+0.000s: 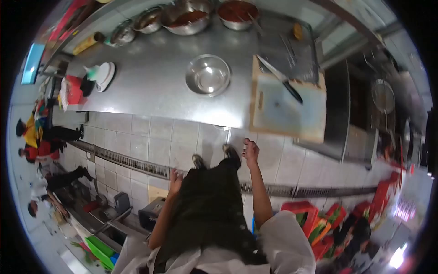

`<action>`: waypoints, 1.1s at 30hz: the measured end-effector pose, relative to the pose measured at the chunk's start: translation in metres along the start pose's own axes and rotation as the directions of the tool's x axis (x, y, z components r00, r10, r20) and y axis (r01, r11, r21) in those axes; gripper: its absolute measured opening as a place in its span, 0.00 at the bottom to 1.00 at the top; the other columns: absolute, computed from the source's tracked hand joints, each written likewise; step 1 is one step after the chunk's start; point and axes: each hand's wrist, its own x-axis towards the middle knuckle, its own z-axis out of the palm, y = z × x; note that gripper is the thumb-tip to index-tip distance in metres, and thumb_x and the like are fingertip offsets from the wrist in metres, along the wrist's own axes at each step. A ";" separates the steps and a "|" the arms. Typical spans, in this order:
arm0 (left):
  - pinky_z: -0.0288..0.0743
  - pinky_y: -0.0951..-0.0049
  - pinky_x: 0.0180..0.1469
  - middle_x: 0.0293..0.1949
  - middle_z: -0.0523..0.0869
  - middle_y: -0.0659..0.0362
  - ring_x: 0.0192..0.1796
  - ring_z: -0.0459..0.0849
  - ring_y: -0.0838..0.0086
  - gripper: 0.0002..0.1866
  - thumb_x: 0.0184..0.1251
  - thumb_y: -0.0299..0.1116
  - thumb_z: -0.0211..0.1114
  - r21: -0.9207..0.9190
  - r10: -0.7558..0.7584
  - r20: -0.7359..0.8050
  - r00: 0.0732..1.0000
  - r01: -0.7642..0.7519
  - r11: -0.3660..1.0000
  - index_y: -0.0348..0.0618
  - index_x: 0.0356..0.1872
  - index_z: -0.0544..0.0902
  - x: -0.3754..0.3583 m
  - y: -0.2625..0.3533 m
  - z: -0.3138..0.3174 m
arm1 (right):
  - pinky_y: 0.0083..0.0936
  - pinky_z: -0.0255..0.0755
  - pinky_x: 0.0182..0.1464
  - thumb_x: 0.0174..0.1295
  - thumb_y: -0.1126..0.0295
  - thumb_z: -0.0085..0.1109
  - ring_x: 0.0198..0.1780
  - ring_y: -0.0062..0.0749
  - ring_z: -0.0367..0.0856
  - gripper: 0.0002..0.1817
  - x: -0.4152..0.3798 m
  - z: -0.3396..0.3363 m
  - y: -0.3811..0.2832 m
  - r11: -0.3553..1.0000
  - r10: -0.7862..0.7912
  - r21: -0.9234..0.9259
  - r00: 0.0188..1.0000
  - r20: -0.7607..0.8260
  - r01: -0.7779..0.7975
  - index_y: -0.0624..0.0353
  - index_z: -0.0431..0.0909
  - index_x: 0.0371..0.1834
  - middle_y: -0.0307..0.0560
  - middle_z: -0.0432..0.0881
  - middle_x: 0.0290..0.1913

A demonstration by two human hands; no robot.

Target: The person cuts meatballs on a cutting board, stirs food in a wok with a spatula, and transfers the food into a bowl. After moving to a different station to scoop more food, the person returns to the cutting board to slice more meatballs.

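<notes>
My left hand (pixel 175 180) rests low against my dark apron (pixel 205 205), fingers apart and empty. My right hand (pixel 250 150) hangs in front of me over the tiled floor, loosely curled, with nothing in it. It is nearest the front edge of a wooden-framed cutting board (pixel 287 114), which carries a long knife (pixel 280 78). An empty steel bowl (pixel 208 75) stands on the steel table (pixel 155 86) left of the board. My shoes (pixel 230 151) show on the tiles just short of the table.
Two bowls of red sauce (pixel 187 18) (pixel 237 11) and smaller steel bowls (pixel 148 20) line the table's far side. A floor drain grate (pixel 137 162) crosses the tiles. Red crates (pixel 319 223) sit at right. Other people (pixel 41 137) stand at left.
</notes>
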 end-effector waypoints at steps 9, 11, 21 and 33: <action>0.58 0.60 0.75 0.75 0.58 0.50 0.73 0.63 0.49 0.43 0.72 0.61 0.54 0.075 0.368 0.755 0.543 -0.629 0.774 0.42 0.76 0.54 -0.094 0.212 0.277 | 0.30 0.74 0.50 0.69 0.46 0.49 0.46 0.33 0.80 0.23 -0.192 -0.013 -0.074 0.713 -0.049 0.690 0.974 0.221 -0.121 0.52 0.74 0.54 0.38 0.78 0.44; 0.52 0.59 0.78 0.80 0.50 0.51 0.76 0.57 0.41 0.53 0.68 0.71 0.52 0.094 0.245 0.720 0.650 -0.441 0.893 0.43 0.81 0.44 -0.098 0.237 0.314 | 0.31 0.72 0.57 0.72 0.48 0.45 0.50 0.35 0.79 0.22 -0.164 -0.021 -0.097 0.789 -0.212 0.612 0.961 0.180 0.060 0.53 0.75 0.55 0.38 0.79 0.45; 0.78 0.67 0.50 0.42 0.80 0.59 0.45 0.80 0.70 0.19 0.79 0.53 0.51 -0.819 0.403 0.385 0.830 0.107 0.564 0.48 0.47 0.74 0.006 0.379 0.376 | 0.44 0.49 0.76 0.77 0.41 0.28 0.76 0.51 0.58 0.36 -0.037 0.078 -0.259 0.807 -0.394 -0.442 0.915 0.092 0.392 0.57 0.66 0.72 0.56 0.66 0.73; 0.71 0.82 0.23 0.37 0.79 0.60 0.30 0.79 0.73 0.11 0.77 0.47 0.54 -0.701 0.007 0.572 0.820 0.485 0.523 0.51 0.42 0.73 0.153 0.385 0.366 | 0.43 0.73 0.52 0.60 0.78 0.60 0.50 0.54 0.78 0.11 0.010 0.047 -0.265 0.357 -0.856 -0.682 0.515 0.034 0.638 0.60 0.78 0.47 0.55 0.79 0.46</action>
